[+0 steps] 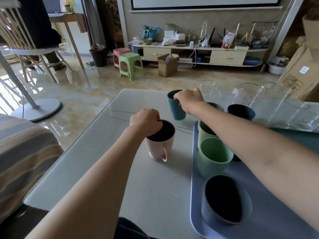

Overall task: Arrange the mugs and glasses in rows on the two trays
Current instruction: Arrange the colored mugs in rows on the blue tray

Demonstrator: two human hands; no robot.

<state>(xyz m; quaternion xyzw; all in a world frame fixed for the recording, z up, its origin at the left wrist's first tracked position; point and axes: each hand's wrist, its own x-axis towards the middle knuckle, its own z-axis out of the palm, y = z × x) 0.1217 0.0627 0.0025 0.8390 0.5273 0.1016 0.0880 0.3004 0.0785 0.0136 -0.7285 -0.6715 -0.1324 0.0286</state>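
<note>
My left hand [145,121] grips the rim of a pink mug [160,147] with a dark inside, standing on the grey table left of the blue tray [194,195]. My right hand [189,99] holds the rim of a teal ribbed cup [177,109] beyond the tray's far left corner. On the blue tray stand a dark grey cup [224,202], a light green cup [213,158] and a ribbed green cup [204,133]. A navy cup [240,112] sits farther back. Clear glasses [251,94] stand at the far right. A teal tray [307,137] peeks out behind my right arm.
The table's left edge [72,145] borders a striped sofa [22,152]. Beyond the far edge lie a tiled floor, a fan base [41,109], green and pink stools [131,66], a cardboard box [167,65] and a cluttered TV cabinet [198,49]. A seated person is at far left.
</note>
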